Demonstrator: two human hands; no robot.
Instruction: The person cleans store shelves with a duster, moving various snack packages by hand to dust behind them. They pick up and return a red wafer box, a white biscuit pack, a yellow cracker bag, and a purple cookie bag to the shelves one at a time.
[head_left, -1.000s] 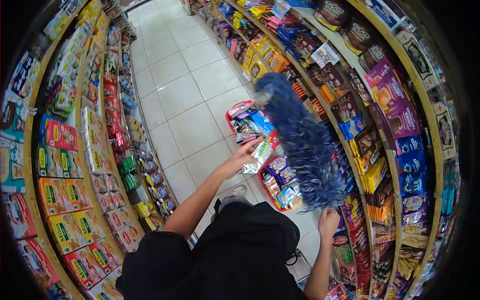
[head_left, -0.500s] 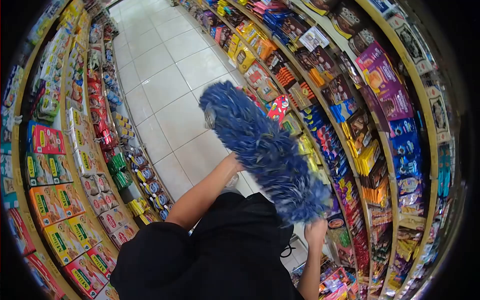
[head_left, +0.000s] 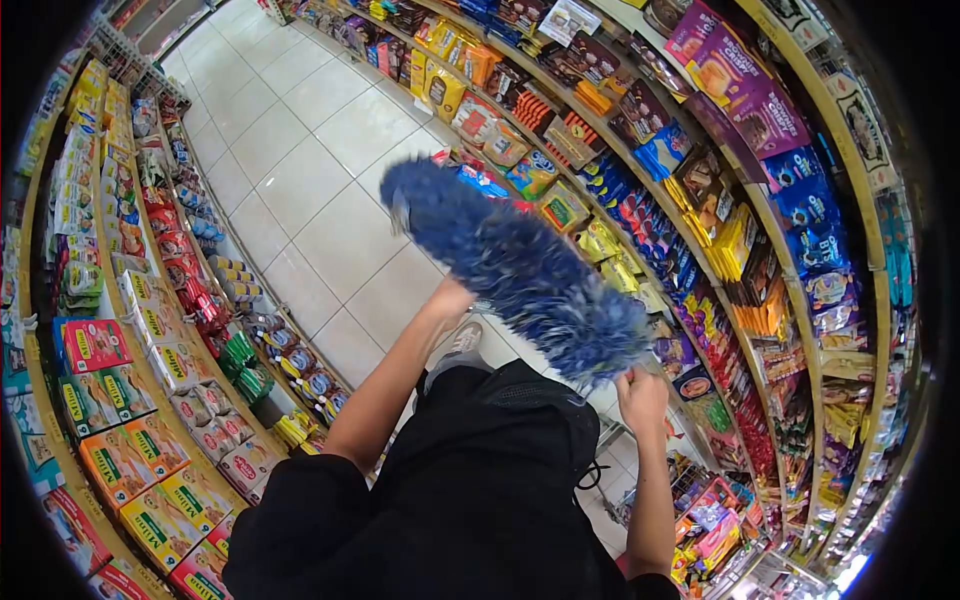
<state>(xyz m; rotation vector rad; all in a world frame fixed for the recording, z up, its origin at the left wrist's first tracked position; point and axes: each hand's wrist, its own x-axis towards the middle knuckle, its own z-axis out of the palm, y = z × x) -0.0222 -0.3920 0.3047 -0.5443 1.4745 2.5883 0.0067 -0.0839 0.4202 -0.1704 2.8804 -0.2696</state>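
Observation:
A fluffy duster (head_left: 520,265) with blue and grey strands slants across the middle of the head view, from upper left to lower right. At its lower right end, my right hand (head_left: 641,398) is closed in a fist around the handle, which is mostly hidden. My left hand (head_left: 452,300) is at the duster's left side, partly behind the strands. Its fingers are covered, so their grip does not show. Beyond the duster, snack packets (head_left: 562,208) line the lower right shelf, close to the strands.
Shelves on both sides curve along a tiled aisle floor (head_left: 300,190). Milna boxes (head_left: 130,455) stand on the left shelves. Chocolate and biscuit packs (head_left: 735,240) fill the right ones. A basket of bright packets (head_left: 715,535) is at lower right. My shoe (head_left: 466,337) is below.
The duster has shifted slightly up and left in view, and lies a little flatter. My right hand has risen with it. The view has turned, and my shoe shows more clearly.

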